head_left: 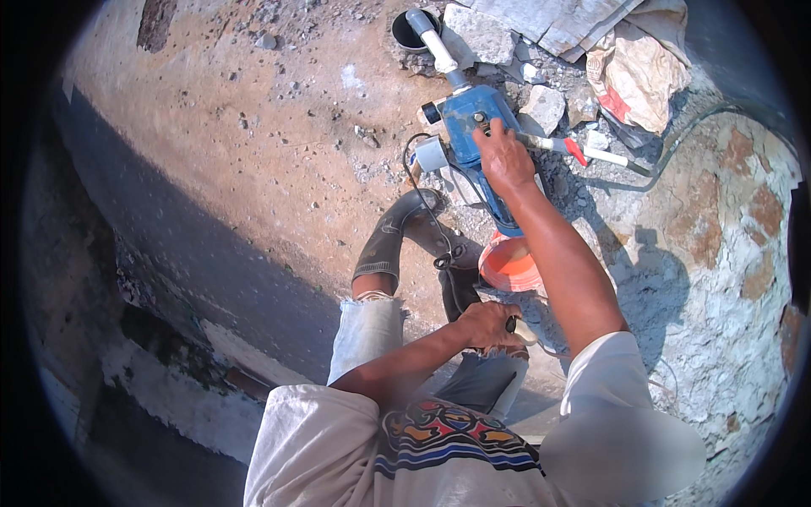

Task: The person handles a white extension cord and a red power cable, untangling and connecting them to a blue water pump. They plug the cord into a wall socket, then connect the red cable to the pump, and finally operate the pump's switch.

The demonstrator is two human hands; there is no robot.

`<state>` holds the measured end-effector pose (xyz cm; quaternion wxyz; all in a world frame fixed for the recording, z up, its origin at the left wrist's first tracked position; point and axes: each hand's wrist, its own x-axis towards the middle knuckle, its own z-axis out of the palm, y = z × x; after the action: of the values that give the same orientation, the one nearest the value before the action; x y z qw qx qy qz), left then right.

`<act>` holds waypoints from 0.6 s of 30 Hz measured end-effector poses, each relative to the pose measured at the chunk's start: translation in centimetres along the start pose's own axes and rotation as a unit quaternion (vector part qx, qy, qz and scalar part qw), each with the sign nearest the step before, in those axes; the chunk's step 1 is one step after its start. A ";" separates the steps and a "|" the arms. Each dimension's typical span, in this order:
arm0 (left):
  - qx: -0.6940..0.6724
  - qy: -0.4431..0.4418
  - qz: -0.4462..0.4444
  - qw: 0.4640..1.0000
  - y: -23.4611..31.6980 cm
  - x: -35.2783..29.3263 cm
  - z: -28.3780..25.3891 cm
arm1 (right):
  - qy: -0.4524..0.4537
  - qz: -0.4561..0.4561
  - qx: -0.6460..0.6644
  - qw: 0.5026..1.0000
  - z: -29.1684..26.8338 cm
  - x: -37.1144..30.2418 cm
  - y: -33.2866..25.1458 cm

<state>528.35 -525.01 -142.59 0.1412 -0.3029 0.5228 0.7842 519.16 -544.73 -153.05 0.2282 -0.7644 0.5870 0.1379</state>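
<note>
A blue water pump (473,114) sits on the rubble ahead of me. My right hand (504,159) reaches onto it, fingers bent around a small dark fitting (480,121) on its top. Close to my knee, my left hand (488,324) is closed on a black plug (511,324) beside a pale cable connector (525,332); whether the two are joined is hard to tell. From the pump a looped black cord (454,252) runs down toward my legs. A grey and white pipe (438,52) joins the pump to a dark round opening (408,32).
On the pump's right side, a white pipe carries a red-handled valve (575,151) and leads to a hose (676,148). Below the pump stands an orange bucket (509,264). Broken concrete (479,35), a crumpled sack (638,76) and a rough wall (718,245) lie around.
</note>
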 end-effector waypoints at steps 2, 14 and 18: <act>-0.005 -0.003 0.001 1.000 0.0 0.1 0.1 | 0.045 -0.100 -0.028 0.994 0.2 -0.4 1.2; 0.019 0.004 0.018 1.000 -0.8 0.8 1.1 | 0.010 0.054 0.005 0.999 0.8 0.2 0.0; 0.020 0.012 0.021 1.000 -0.8 0.8 0.9 | 0.055 0.069 0.055 0.995 0.7 -0.4 -0.2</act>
<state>527.87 -523.92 -143.41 0.1247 -0.2980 0.5462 0.7728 519.32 -544.02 -153.39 0.2273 -0.7147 0.6567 0.0792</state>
